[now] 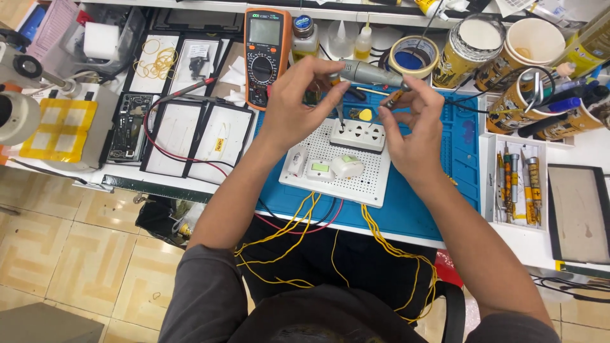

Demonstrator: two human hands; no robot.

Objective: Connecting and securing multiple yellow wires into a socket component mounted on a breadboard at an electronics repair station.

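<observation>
Left hand (298, 105) pinching a grey driver (368, 73), tip over the socket (358, 134) on the white board (375, 184) | right hand (413, 130) pinching a small bit (395, 96) | risk: bit slipping, dropping into yellow wires (381, 235) | far-right cans (467, 51) holding pens; right tray (516, 184) holding bits.

A multimeter (267, 57) with an orange casing lies at twelve o'clock on the table (575, 146), display up. At one o'clock a roll of tape (413, 56) sits beside two open tins (471, 49). At three o'clock a white tray (518, 181) holds screwdriver bits. At ten o'clock several black-framed panels (200, 130) lie side by side, yellow rubber bands (155, 63) resting on one. A microscope (19, 95) stands at nine o'clock.
</observation>
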